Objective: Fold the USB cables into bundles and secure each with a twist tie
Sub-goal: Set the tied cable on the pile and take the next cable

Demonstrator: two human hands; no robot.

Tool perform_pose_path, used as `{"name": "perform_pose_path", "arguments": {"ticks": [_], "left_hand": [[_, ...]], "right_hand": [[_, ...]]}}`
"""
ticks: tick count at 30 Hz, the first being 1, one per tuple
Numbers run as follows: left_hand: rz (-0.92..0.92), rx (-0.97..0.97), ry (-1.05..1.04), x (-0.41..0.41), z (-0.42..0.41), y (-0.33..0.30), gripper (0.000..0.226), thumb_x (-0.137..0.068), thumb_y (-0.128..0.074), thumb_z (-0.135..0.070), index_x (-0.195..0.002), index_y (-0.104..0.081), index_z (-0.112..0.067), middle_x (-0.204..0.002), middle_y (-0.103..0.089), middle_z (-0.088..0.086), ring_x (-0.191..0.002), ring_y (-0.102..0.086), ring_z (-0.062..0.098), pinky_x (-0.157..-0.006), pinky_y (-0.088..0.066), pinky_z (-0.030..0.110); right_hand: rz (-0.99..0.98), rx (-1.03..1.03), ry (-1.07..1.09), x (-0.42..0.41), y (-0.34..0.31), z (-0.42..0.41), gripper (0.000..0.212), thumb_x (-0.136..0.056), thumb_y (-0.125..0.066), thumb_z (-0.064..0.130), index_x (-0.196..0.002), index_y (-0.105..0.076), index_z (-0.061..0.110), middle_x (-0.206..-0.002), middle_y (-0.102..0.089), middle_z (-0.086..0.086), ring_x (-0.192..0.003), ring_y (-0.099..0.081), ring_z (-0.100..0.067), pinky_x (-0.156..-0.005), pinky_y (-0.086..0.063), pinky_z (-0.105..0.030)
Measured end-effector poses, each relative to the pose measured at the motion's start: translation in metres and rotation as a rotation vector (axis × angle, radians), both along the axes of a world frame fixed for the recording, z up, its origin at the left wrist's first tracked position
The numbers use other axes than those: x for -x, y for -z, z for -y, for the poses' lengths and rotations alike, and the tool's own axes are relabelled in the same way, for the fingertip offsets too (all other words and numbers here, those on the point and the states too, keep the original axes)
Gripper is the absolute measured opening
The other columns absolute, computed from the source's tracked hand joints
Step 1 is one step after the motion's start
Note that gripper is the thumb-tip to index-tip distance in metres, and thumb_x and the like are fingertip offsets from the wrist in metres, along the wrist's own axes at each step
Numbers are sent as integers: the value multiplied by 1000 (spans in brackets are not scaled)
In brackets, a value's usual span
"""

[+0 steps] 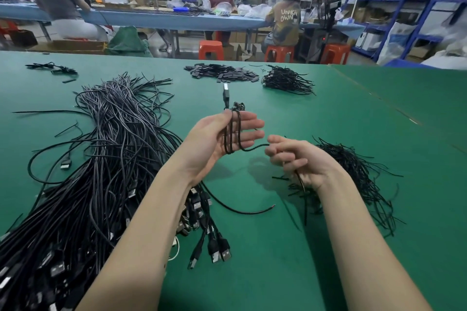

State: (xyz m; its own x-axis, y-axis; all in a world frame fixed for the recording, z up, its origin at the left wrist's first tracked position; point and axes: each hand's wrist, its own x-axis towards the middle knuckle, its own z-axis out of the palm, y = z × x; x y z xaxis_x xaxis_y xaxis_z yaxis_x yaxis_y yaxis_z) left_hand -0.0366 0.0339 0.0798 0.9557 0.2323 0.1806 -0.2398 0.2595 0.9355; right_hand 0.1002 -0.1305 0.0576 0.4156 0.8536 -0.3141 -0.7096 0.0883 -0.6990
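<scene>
My left hand [219,139] is raised above the green table [353,113], palm up, with a black USB cable [231,134] looped in several turns across its fingers. The cable's USB plug [225,94] sticks up past the fingertips. A free strand of that cable runs right into my right hand [298,159], which is curled around it and also holds a thin twist tie [300,180] under the palm. A big heap of loose black USB cables [106,159] lies at the left, plugs toward me.
A pile of black twist ties [358,179] lies under and right of my right hand. Tied bundles [288,81] and small black parts [222,73] sit at the far edge. One stray cable [240,209] lies between my arms. People work at tables behind.
</scene>
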Motion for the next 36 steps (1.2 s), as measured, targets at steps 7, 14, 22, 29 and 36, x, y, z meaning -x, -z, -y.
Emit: {"name": "perform_pose_path", "arguments": {"ticks": [7,14,22,29,36], "left_hand": [[-166,-326,64,-5,16,5,45,-111,-26,-24,-113,-64,-1,-107,-75,15,-96,-74,27,-84,-57,31],[-178,-289,-152,-15,21,12,41,-110,-33,-22,-103,-68,-3,-91,-78,8,-84,-75,19,-80,-60,29],[-46,471,-147,-12,4,-3,42,-110,-24,-21,-110,-60,-1,-97,-76,9,-82,-74,19,-67,-59,27],[-61,528,-176,-11,7,-3,31,-109,-29,-20,-88,-51,-11,-59,-49,-5,-58,-54,16,-66,-46,28],[11,442,-116,-10,9,-5,34,-109,-28,-24,-92,-53,-11,-65,-58,-2,-63,-63,17,-63,-53,27]], "right_hand": [[344,168,262,12,-32,-7,14,-101,-42,4,-100,-52,14,-75,-58,-6,-40,-37,-4,-31,-23,-13],[966,203,167,45,-64,-19,25,-103,-41,4,-92,-60,16,-84,-57,-3,-45,-33,-5,-39,-21,-15],[954,151,-174,45,-36,-19,21,-105,-44,3,-91,-58,12,-83,-58,-4,-60,-50,-14,-53,-45,-22],[910,183,-195,34,-20,-13,21,-100,-52,2,-88,-62,15,-83,-62,-4,-65,-52,-17,-60,-50,-25],[799,104,-105,33,-25,-11,20,-102,-49,-1,-90,-54,15,-82,-60,-3,-53,-39,-9,-48,-35,-17]]}}
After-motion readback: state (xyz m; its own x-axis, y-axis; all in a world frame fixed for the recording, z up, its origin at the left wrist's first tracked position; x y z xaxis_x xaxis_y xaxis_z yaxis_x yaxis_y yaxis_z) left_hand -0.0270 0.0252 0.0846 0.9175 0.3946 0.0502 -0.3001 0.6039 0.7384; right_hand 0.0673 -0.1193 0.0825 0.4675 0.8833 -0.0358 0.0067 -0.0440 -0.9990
